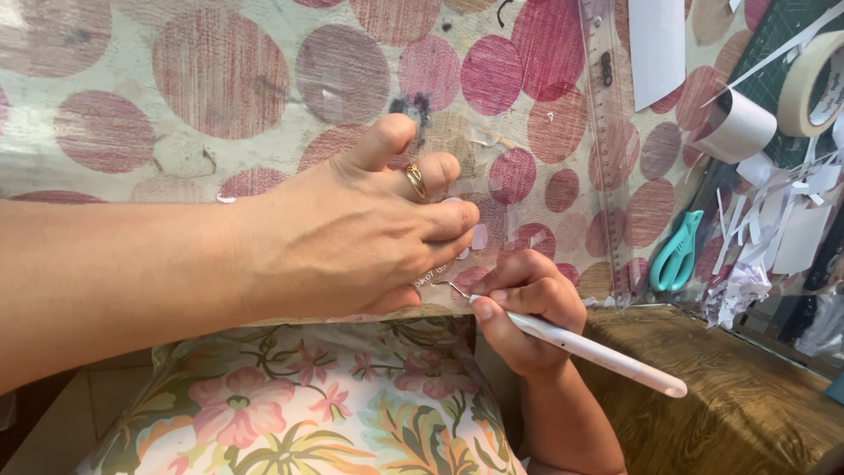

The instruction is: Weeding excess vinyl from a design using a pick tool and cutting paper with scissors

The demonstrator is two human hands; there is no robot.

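Note:
My left hand [360,233], with a gold ring on one finger, lies flat near the table's front edge and presses down on a clear sheet [492,230] with small pale shapes on it. My right hand [527,308] grips a white pen-like tool [598,354] with a thin hooked metal tip [453,287]. The tip touches the sheet just below my left fingertips. Most of the sheet is hidden under my left hand.
The table has a dotted pink and cream cover [220,79]. A clear ruler [607,132] lies upright to the right, teal scissors [677,253] beside it. Paper scraps [774,229], a tape roll [813,84] and a green cutting mat [778,35] crowd the far right.

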